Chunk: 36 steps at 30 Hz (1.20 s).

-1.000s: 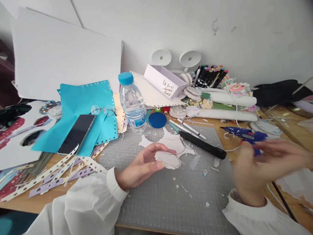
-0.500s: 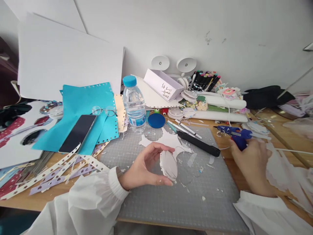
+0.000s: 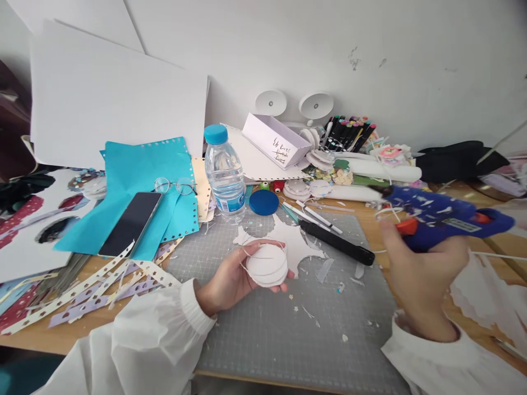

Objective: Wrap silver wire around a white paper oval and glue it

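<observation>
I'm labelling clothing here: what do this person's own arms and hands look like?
The left sleeve is white, loose and wrinkled, ending in a gathered cuff. The right sleeve is white too. The left hand and right hand are bare, without gloves.

In the left hand (image 3: 233,277), a matt white disc (image 3: 267,267), papery and smooth-faced. In the right hand (image 3: 422,269), a blue glue gun (image 3: 436,211) of faintly glossy plastic, rough in pale spots. Beneath the left hand, a smooth, matt grey mat (image 3: 313,351); beyond that hand, a bottle (image 3: 224,178) of clear, shiny plastic. To its left, a glossy-faced dark phone (image 3: 132,222) on matt blue paper (image 3: 138,164). Around the left wrist, a gathered sleeve (image 3: 123,345) of white cloth.
</observation>
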{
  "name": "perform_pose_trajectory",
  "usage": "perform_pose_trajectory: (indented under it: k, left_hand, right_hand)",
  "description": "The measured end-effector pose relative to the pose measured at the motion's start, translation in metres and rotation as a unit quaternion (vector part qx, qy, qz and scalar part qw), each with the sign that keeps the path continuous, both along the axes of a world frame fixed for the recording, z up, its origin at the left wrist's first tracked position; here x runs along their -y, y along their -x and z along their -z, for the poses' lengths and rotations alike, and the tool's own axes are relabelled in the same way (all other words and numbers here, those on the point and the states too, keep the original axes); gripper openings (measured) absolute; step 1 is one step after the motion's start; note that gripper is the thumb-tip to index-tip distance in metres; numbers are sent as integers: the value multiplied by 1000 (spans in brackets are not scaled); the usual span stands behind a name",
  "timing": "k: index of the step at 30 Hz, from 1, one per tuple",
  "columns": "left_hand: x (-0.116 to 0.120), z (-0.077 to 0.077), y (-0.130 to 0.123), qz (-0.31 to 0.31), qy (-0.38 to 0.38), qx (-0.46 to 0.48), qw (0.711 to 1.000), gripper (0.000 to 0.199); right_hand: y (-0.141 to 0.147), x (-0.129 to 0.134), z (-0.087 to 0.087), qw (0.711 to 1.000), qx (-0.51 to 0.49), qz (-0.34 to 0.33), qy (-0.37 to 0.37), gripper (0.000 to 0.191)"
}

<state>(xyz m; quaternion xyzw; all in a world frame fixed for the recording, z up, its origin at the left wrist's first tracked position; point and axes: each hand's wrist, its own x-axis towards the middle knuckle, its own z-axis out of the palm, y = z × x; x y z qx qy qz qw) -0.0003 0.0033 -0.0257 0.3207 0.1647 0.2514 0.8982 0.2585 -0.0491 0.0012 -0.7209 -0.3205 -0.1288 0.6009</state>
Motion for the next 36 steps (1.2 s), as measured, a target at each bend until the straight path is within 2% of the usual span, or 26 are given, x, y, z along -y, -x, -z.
perform_pose_trajectory:
  k: [3,5,9,11,15,22,26,36]
  left_hand:
    - [0,-1,2,-38,-16,-59,997,30]
    - [0,-3,3,-48,-12,-94,994,24]
    - [-2,-7,2,-35,6,-127,991,22]
    - [-3,-8,1,-20,21,-124,992,21]
    - [-4,-8,0,14,33,-117,993,20]
    - [-3,-1,2,33,-34,-163,986,25]
    - [-3,1,2,36,-32,-155,987,25]
    - [-3,1,1,34,-6,-145,989,24]
  right_hand:
    - [21,5,13,987,92,-128,-34,22]
    - [28,11,22,970,129,-206,-21,19]
    - [30,20,29,931,158,-328,16,17]
    - [30,21,29,914,178,-363,17,20]
    - [30,21,31,904,200,-378,17,24]
    - [35,24,33,892,166,-420,13,29]
    - [38,25,31,893,139,-428,15,31]
    - [38,26,33,887,146,-437,15,32]
